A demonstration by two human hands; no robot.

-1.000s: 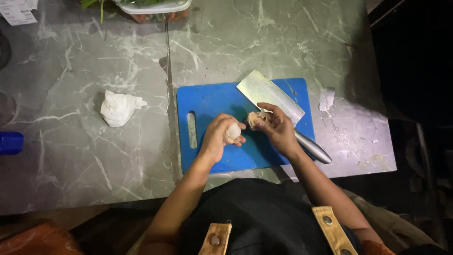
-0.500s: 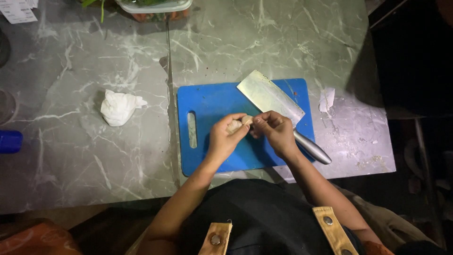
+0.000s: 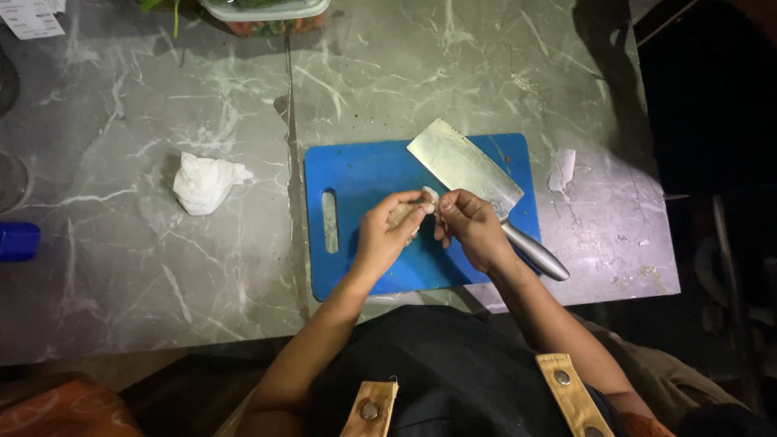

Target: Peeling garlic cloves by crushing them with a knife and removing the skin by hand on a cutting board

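Over the blue cutting board (image 3: 364, 174), my left hand (image 3: 387, 235) holds a small pale, papery-skinned bulb piece, likely garlic (image 3: 409, 209). My right hand (image 3: 471, 228) meets it from the right, its fingertips pinching the pale skin at the top of the piece. A steel cleaver (image 3: 465, 174) lies diagonally on the board behind my hands, its metal handle (image 3: 536, 253) pointing to the lower right, partly under my right wrist.
A crumpled white tissue (image 3: 205, 182) lies left of the board on the grey marble counter (image 3: 146, 267). A scrap of white peel (image 3: 561, 168) sits right of the board. A clear container (image 3: 263, 10) stands at the far edge, a blue object (image 3: 16, 240) at the left edge.
My two hands have come together over the board; the pale piece, cupped in my left palm a second ago, is now pinched between both hands' fingertips. The cleaver has not moved.
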